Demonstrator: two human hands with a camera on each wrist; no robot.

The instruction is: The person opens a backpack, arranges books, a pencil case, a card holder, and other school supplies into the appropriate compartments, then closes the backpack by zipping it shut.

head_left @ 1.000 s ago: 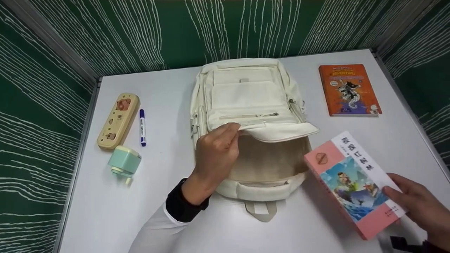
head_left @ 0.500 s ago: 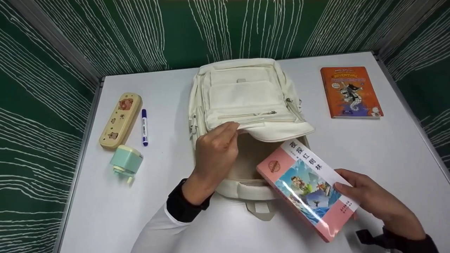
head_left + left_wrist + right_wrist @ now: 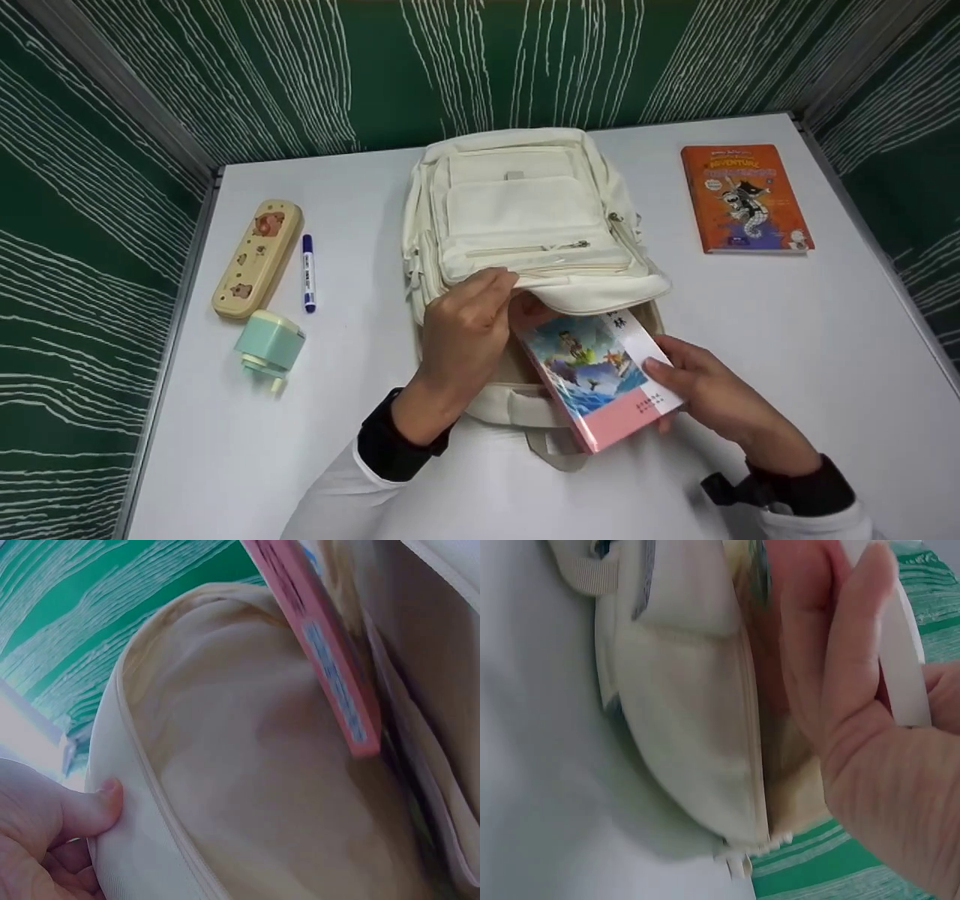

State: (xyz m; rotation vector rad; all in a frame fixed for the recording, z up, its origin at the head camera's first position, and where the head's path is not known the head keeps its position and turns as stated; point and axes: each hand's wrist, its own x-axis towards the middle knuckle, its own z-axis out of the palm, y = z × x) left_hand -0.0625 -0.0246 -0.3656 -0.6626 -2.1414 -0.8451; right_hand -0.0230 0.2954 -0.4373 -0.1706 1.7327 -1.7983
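A cream backpack (image 3: 517, 206) lies on the table with its main compartment gaping toward me. My left hand (image 3: 469, 330) pinches the edge of its front flap and holds it raised; the left wrist view shows the thumb on the fabric rim. My right hand (image 3: 709, 390) grips a pink and white book (image 3: 596, 375) by its right side, thumb on the cover. The book's upper end is inside the opening, hidden under the flap, while its lower end sticks out over the top handle. In the left wrist view the book's pink spine (image 3: 330, 667) slants into the beige lining (image 3: 247, 712).
At the left lie a yellow pencil case (image 3: 257, 259) and a blue-capped marker (image 3: 309, 274), with a mint pencil sharpener (image 3: 270, 343) just below. An orange book (image 3: 746, 199) lies at the back right. A green patterned panel (image 3: 390, 67) stands behind the white table (image 3: 757, 315).
My right hand has moved left and slightly up with the book, from beside the backpack into its opening. The left hand stays at the flap.
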